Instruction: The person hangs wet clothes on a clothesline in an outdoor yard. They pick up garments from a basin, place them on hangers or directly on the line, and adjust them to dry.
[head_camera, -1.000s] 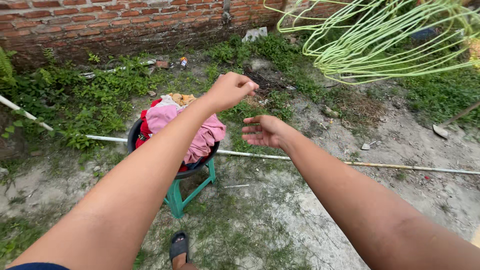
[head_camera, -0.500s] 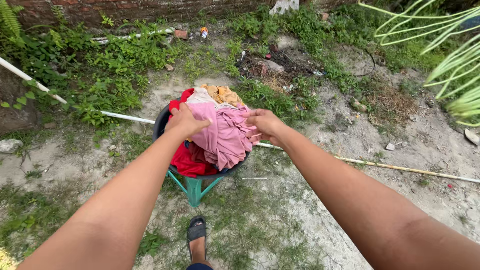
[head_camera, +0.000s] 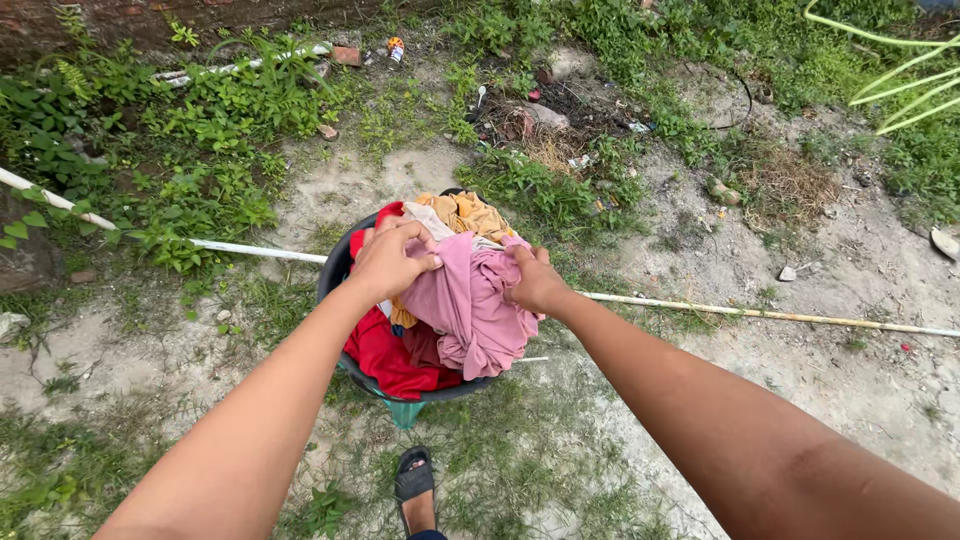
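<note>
A dark round tub (head_camera: 334, 270) full of laundry stands on a green stool (head_camera: 404, 411) on the ground. A pink cloth (head_camera: 468, 312) lies on top of the pile and hangs over the near rim. My left hand (head_camera: 388, 260) grips the pink cloth at its upper left edge. My right hand (head_camera: 534, 282) pinches the same cloth at its upper right edge. Beneath it lie a red garment (head_camera: 385, 353) and a yellow-orange garment (head_camera: 467, 212).
A thin white pipe (head_camera: 760, 316) runs across the dirt behind the tub. Weeds and grass (head_camera: 190, 150) grow at the left and top. My sandalled foot (head_camera: 414, 484) stands just below the stool. Green palm fronds (head_camera: 900, 90) hang at the top right.
Both hands came down from the air onto the laundry pile and closed on the pink cloth. The view tilted downward toward the tub.
</note>
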